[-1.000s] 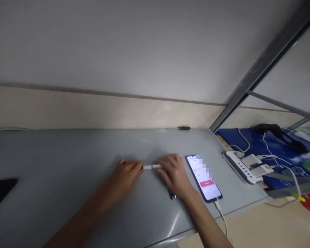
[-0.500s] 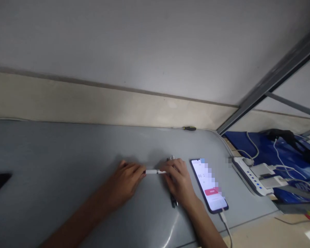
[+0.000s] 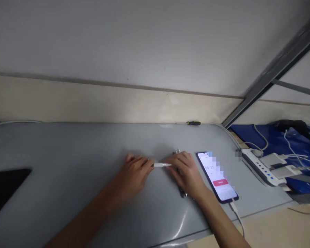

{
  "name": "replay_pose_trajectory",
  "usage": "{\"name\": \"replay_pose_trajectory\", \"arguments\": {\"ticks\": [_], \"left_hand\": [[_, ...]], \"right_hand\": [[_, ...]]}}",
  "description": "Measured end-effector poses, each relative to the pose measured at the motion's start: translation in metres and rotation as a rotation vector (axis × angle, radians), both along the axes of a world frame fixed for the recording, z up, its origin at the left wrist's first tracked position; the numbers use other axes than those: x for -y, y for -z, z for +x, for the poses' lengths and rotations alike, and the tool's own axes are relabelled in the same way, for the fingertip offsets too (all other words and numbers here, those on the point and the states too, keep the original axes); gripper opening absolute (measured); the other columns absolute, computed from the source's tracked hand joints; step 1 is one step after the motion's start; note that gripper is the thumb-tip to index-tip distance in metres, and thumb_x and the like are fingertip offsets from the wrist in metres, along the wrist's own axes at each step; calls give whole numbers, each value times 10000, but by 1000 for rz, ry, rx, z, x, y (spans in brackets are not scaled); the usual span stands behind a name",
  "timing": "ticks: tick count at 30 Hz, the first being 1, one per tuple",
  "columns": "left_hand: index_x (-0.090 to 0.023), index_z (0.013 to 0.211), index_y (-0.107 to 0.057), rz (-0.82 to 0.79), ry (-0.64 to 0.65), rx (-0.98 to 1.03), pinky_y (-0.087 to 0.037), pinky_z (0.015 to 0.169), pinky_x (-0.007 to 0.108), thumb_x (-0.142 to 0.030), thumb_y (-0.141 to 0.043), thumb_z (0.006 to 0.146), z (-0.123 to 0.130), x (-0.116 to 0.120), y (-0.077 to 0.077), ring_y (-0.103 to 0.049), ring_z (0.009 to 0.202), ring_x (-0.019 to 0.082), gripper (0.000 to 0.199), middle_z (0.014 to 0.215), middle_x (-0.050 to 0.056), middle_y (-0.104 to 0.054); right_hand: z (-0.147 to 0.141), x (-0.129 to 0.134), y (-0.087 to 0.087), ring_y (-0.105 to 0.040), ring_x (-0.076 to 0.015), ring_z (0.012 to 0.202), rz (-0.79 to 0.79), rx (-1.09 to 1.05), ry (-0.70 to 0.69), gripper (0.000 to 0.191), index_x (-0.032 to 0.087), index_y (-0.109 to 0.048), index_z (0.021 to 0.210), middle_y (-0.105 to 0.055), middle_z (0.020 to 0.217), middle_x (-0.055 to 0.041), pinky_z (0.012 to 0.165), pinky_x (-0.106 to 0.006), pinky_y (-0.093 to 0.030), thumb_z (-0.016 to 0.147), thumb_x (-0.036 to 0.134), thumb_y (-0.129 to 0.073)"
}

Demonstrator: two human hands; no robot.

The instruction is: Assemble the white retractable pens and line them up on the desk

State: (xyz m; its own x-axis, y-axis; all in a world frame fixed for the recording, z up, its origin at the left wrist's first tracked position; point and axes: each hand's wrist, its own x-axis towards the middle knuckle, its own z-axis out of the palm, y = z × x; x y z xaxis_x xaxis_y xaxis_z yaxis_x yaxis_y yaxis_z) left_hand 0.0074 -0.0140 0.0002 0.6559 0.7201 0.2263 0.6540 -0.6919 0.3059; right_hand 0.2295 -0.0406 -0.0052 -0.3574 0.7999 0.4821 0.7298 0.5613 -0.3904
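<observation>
A white pen (image 3: 159, 165) spans the gap between my two hands, lying nearly level just above or on the grey table (image 3: 88, 148). My left hand (image 3: 136, 172) is closed around the pen's left end, its fingers hiding that part. The fingers of my right hand (image 3: 184, 170) pinch the other end, where a silvery narrow part shows. Beneath my right hand lie more pens (image 3: 182, 193); their ends stick out above and below the palm, and the middle is hidden.
A lit phone (image 3: 217, 177) with a charging cable lies right of my right hand. Beyond it sits a white power strip (image 3: 260, 168) with plugged-in chargers. A screwdriver (image 3: 193, 123) rests along the wall. A black object (image 3: 7, 189) is at the left edge.
The view has shifted, so everything sits slightly further right and higher. Both hands keep hold of the pen; its right end now looks silvery where a dark ring and white part showed.
</observation>
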Motion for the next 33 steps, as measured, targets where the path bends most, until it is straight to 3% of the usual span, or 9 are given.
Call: {"name": "replay_pose_trajectory", "arguments": {"ticks": [4,9,12,17,21,25,28,33], "left_hand": [[-195,864,-558,-29,-1,-8,-335,760,340,-243,-296,1007,2,0,-3,-566,752,167,302,813,15,-647],[-197,892,-572,43,-19,21,-326,773,338,-256,-315,1002,-1,-5,-5,-568,804,174,286,828,26,-647],[-198,886,-583,73,-16,9,-326,780,338,-267,-308,1002,-4,-11,-6,-563,807,174,306,822,23,-641],[-200,914,-585,29,-25,2,-336,823,355,-279,-304,1001,-1,-21,-12,-591,831,180,305,832,14,-650],[-207,961,-602,-2,-36,9,-366,843,363,-293,-303,999,4,-27,-14,-621,843,190,313,858,15,-670],[-274,1190,-585,8,0,54,-384,898,365,-287,-312,998,0,-28,-10,-636,960,193,334,1037,18,-704],[-287,1194,-598,-9,-60,109,-401,907,368,-297,-324,993,-7,-26,-7,-635,977,198,340,1082,6,-706],[-215,1103,-595,-142,-149,233,-447,714,302,-348,-321,993,-16,-23,-9,-617,736,175,324,878,0,-703]], "right_hand": [[-1,-3,-1,-543,-224,879,61,20,15,132,191,-658,927,-675,939,-79,759,-370,-374,913,153,-533],[-5,-9,-12,-577,-218,895,-25,154,-67,218,205,-645,1110,-691,966,-83,785,-360,-367,956,297,-522],[-6,-19,-18,-586,-201,835,-14,217,-99,203,204,-679,998,-696,859,-63,763,-344,-351,973,258,-485],[-6,-39,-26,-554,-190,781,45,222,-88,58,193,-660,902,-653,830,-49,711,-308,-340,853,167,-644],[-3,-47,-22,-533,-187,780,80,203,-46,85,187,-630,879,-620,850,-49,690,-290,-341,831,118,-644],[4,-45,-11,-530,-189,794,84,135,-22,113,187,-623,913,-597,848,-49,703,-289,-366,836,104,-619],[8,-44,-5,-538,-188,785,65,22,-6,105,195,-623,878,-594,848,-49,706,-291,-390,836,99,-611],[9,-43,-5,-538,-165,701,19,-193,91,83,178,-562,872,-589,800,-40,649,-272,-413,853,185,-642]]}}
